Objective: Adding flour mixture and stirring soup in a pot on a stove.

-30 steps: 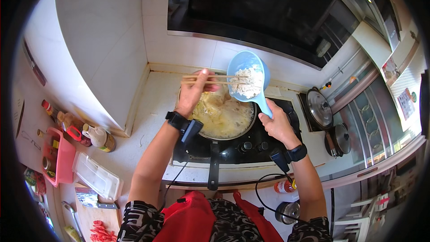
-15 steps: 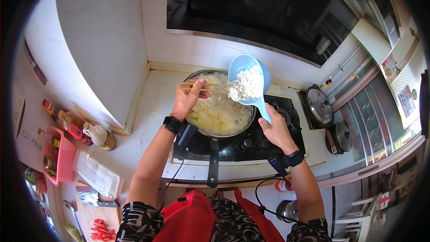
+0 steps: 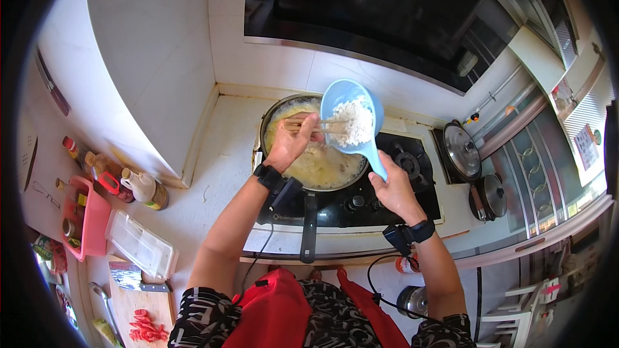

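The right hand (image 3: 394,188) grips the handle of a blue scoop (image 3: 351,119) full of white rice, tilted above the pan (image 3: 316,167) on the black stove (image 3: 361,200). The left hand (image 3: 290,145), arm stretched forward, has its fingers closed around chopsticks (image 3: 322,126) touching the rice.
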A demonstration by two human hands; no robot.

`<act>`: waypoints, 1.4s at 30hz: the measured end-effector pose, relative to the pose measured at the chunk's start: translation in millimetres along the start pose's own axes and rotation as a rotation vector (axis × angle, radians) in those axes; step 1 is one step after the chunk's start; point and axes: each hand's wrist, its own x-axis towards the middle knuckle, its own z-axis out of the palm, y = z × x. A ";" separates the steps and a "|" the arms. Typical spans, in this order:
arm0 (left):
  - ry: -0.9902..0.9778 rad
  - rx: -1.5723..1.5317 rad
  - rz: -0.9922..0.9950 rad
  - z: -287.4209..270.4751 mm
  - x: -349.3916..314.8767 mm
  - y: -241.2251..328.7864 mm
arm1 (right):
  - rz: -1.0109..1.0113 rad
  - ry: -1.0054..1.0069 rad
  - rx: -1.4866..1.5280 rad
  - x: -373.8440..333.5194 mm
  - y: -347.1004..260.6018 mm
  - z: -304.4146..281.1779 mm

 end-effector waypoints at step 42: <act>-0.017 -0.054 0.066 -4.2 21.0 11.8 | 0.002 -0.050 0.253 38.0 -0.5 34.0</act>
